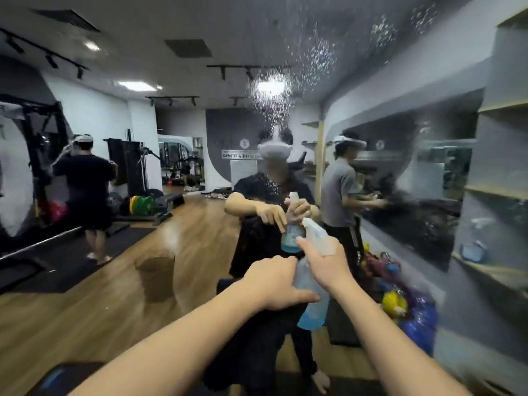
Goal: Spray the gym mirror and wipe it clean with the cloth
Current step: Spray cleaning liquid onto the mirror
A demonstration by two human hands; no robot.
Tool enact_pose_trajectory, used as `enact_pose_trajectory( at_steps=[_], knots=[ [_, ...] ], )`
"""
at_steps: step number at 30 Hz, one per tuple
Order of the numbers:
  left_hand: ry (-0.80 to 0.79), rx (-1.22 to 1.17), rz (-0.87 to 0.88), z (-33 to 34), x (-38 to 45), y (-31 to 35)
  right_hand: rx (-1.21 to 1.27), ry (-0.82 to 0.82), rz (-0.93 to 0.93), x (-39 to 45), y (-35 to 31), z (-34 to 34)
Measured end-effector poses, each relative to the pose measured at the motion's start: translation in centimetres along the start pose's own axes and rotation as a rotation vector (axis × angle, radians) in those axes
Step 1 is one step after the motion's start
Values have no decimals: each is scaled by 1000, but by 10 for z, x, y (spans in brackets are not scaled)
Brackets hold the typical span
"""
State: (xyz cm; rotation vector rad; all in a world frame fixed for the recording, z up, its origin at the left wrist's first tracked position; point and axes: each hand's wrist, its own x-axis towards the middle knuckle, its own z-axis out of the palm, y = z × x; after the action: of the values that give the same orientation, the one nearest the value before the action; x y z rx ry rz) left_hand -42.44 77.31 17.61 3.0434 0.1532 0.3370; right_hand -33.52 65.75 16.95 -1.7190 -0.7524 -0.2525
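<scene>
The right hand (323, 261) grips the spray bottle (313, 284) aimed at the wet mirror (285, 90), while beside the bottle the left hand (274, 284) seems to hold the dark cloth (257, 332) (ready to wipe).

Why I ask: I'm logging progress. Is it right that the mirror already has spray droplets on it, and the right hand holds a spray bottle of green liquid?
Not quite. The head view shows droplets on the mirror, and the right hand does hold the spray bottle, but its liquid is blue, not green.

both arms outstretched; right hand (323, 261) gripping, left hand (274, 284) curled
</scene>
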Motion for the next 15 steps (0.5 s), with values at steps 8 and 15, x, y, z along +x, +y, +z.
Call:
enact_pose_trajectory(
  at_steps=[8,15],
  knots=[
    [-213,-146,18,124,-27,13,-277,-160,190,-79,88,13],
    [-362,-139,9,201,-49,32,-320,-263,404,-133,149,12]
  ],
)
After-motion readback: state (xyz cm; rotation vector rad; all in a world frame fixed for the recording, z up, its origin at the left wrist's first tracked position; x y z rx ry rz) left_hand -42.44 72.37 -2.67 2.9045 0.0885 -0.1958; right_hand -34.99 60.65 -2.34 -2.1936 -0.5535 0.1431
